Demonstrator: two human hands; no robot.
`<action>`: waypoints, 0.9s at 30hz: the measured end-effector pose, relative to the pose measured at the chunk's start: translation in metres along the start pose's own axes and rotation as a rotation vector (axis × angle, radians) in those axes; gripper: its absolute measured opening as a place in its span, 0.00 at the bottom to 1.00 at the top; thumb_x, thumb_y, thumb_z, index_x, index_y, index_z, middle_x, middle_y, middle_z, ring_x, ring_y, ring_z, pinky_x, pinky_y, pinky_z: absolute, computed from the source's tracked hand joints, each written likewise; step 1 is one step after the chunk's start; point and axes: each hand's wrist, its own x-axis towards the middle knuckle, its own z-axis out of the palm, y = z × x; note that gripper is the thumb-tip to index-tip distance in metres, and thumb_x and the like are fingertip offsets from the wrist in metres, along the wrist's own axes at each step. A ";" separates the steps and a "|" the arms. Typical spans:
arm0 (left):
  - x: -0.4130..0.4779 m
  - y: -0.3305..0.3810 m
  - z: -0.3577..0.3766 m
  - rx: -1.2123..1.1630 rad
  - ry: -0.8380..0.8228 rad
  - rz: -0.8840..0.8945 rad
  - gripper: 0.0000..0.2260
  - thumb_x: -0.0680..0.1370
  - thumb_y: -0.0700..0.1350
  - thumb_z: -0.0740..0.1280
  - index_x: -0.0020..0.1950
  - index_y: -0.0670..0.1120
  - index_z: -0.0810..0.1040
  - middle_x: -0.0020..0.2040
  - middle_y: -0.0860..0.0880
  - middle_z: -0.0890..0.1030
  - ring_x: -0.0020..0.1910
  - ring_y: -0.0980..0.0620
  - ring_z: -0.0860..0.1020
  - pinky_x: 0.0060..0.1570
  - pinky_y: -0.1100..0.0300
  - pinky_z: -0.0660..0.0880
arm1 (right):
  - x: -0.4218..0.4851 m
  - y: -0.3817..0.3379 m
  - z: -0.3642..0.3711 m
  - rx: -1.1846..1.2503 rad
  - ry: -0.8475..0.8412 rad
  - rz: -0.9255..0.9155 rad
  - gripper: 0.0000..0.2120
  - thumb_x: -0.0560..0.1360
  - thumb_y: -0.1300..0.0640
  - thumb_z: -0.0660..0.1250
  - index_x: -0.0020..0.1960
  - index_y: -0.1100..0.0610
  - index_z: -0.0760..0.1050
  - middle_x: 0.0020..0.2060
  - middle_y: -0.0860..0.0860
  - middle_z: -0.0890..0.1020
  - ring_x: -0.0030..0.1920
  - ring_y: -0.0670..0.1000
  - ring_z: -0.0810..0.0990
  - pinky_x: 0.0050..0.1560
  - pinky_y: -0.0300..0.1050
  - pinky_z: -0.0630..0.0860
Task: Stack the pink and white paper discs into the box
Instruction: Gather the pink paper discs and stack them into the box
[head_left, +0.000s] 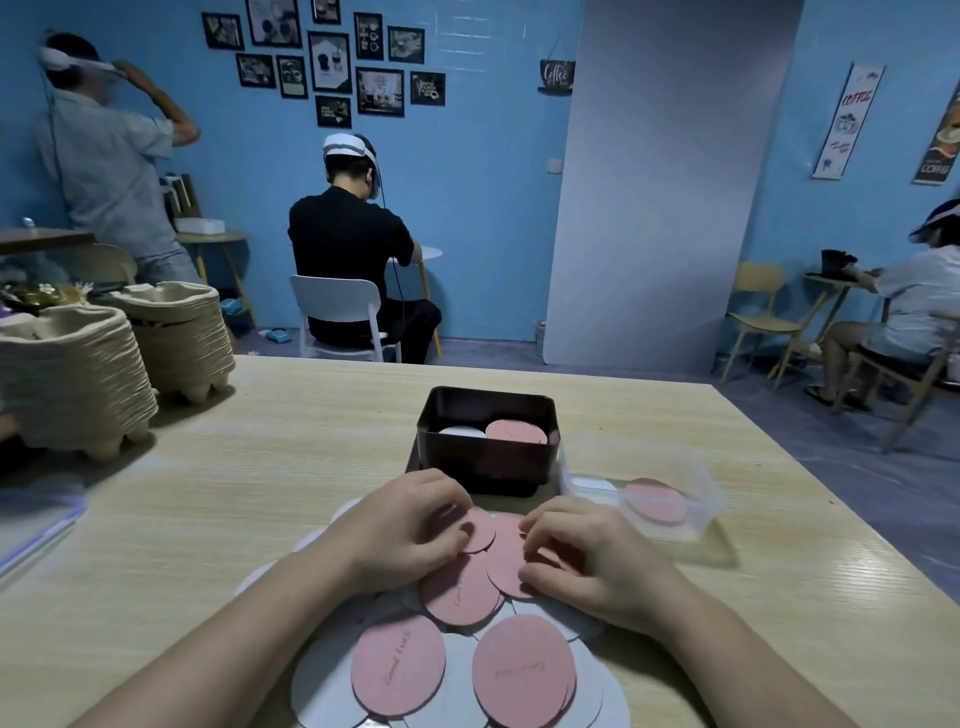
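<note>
Single head-worn wide-angle view, facing forward-down, close over table (260, 493).

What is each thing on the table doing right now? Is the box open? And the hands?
box: open, no lid on it.
white pile: inside the box, left side.
pink pile: inside the box, right side.
loose discs: spread flat, overlapping, not yet boxed.
left hand: fingers curled on a pink disc.
right hand: fingers curled on a pink disc.
clear tub: holds a pink disc beside a white one.
pulp trays: stacked in two piles.
</note>
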 end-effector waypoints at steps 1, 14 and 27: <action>0.001 -0.001 0.002 0.000 -0.008 -0.005 0.09 0.78 0.56 0.68 0.54 0.55 0.79 0.50 0.61 0.77 0.50 0.61 0.76 0.51 0.57 0.76 | -0.001 0.000 0.001 0.013 -0.007 0.003 0.12 0.75 0.38 0.73 0.47 0.47 0.81 0.54 0.40 0.82 0.57 0.39 0.79 0.58 0.43 0.77; -0.005 -0.013 0.014 0.011 0.034 -0.051 0.15 0.72 0.62 0.69 0.53 0.57 0.76 0.48 0.60 0.77 0.50 0.60 0.74 0.52 0.56 0.74 | -0.002 0.002 0.001 0.092 -0.094 0.062 0.17 0.68 0.40 0.80 0.51 0.47 0.80 0.59 0.44 0.82 0.68 0.40 0.75 0.63 0.47 0.76; -0.019 0.002 0.002 0.075 0.191 0.060 0.20 0.74 0.63 0.70 0.58 0.52 0.78 0.52 0.56 0.82 0.50 0.52 0.81 0.47 0.50 0.78 | 0.010 -0.005 0.004 0.026 -0.026 0.005 0.19 0.70 0.39 0.78 0.54 0.47 0.78 0.62 0.43 0.81 0.66 0.37 0.75 0.60 0.41 0.75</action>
